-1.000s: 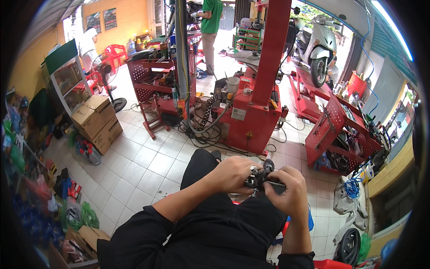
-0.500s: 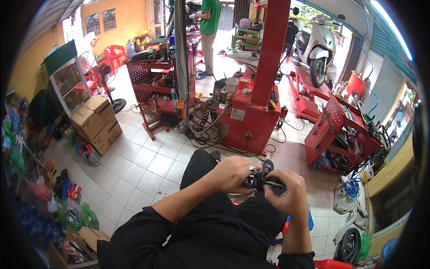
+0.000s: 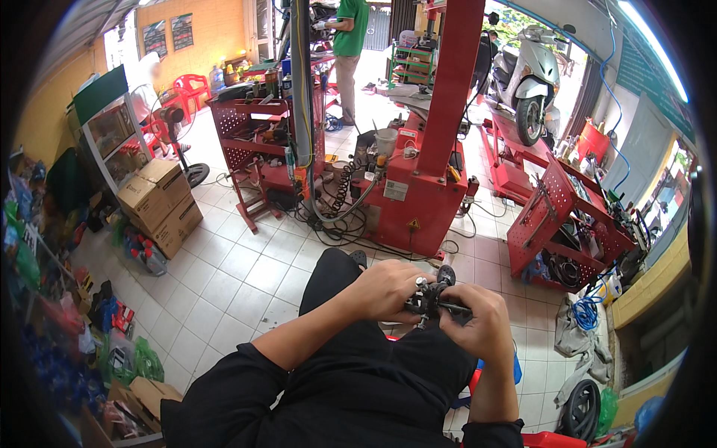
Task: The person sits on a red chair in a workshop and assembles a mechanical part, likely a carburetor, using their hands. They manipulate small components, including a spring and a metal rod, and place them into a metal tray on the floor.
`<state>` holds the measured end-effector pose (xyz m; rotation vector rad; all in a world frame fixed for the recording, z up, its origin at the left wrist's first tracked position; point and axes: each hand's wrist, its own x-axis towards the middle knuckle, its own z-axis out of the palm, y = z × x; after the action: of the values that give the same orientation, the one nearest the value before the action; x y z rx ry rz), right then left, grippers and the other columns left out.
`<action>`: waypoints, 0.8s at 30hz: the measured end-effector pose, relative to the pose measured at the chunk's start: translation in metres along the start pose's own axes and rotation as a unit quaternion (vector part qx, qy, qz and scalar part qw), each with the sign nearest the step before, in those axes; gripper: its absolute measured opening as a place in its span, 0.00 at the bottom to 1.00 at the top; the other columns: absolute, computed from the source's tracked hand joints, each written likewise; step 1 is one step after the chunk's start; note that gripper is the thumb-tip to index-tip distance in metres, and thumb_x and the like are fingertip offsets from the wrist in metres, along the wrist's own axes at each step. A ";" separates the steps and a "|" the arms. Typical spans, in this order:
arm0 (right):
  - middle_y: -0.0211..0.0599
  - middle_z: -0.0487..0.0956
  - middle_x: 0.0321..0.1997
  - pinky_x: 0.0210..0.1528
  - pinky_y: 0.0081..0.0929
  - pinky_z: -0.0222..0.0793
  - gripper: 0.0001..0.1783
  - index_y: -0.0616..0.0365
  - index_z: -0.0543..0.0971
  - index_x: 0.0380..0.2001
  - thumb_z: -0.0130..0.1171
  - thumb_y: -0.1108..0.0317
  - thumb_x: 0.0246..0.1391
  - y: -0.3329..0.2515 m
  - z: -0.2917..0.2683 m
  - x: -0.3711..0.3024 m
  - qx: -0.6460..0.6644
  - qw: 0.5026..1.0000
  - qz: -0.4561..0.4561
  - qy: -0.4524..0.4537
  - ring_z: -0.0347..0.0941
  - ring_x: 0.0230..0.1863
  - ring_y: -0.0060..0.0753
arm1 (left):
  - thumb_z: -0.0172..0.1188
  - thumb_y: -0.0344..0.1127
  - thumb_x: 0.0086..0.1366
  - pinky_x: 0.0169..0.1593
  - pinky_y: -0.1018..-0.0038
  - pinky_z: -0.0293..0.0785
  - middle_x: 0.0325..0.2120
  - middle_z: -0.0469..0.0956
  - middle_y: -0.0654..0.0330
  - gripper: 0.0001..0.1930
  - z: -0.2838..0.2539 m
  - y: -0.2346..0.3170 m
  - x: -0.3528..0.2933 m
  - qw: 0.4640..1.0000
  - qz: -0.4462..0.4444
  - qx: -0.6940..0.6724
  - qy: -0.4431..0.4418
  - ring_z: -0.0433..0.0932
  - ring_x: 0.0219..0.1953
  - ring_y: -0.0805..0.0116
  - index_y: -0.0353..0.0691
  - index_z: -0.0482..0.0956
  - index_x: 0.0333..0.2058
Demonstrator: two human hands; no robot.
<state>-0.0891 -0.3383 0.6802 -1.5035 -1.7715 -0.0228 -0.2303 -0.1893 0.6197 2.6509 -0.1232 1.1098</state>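
Above my lap, my left hand [image 3: 382,290] is closed around a small dark mechanical part [image 3: 424,302] with shiny silver fittings sticking out at its top and bottom. My right hand [image 3: 482,317] is closed too, its thumb and fingers pinching a thin dark rod-shaped piece [image 3: 455,306] against the part's right side. Whether the rod is a separate tool or belongs to the part, I cannot tell. The fingers hide much of both.
Ahead stands a red machine [image 3: 418,209] with cables around its base. Red perforated tool carts [image 3: 250,145] flank it, and a silver scooter [image 3: 532,82] sits on a red lift. Cardboard boxes [image 3: 160,201] are stacked left. A person in a green shirt [image 3: 349,37] stands farther back.
My right hand and the rod have shifted very slightly to the left. My left hand keeps its hold in nearly the same place.
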 end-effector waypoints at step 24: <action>0.39 0.76 0.18 0.26 0.31 0.70 0.07 0.57 0.78 0.25 0.63 0.70 0.38 0.003 0.002 -0.001 0.003 1.000 -0.004 0.001 0.74 0.20 0.42 | 0.67 0.43 0.41 0.38 0.63 0.71 0.30 0.75 0.53 0.29 -0.001 0.001 0.000 1.000 0.001 -0.005 -0.011 0.76 0.34 0.52 0.36 0.71 0.42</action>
<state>-0.0877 -0.3373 0.6767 -1.4908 -1.7741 -0.0232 -0.2308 -0.1899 0.6206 2.6557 -0.1358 1.0778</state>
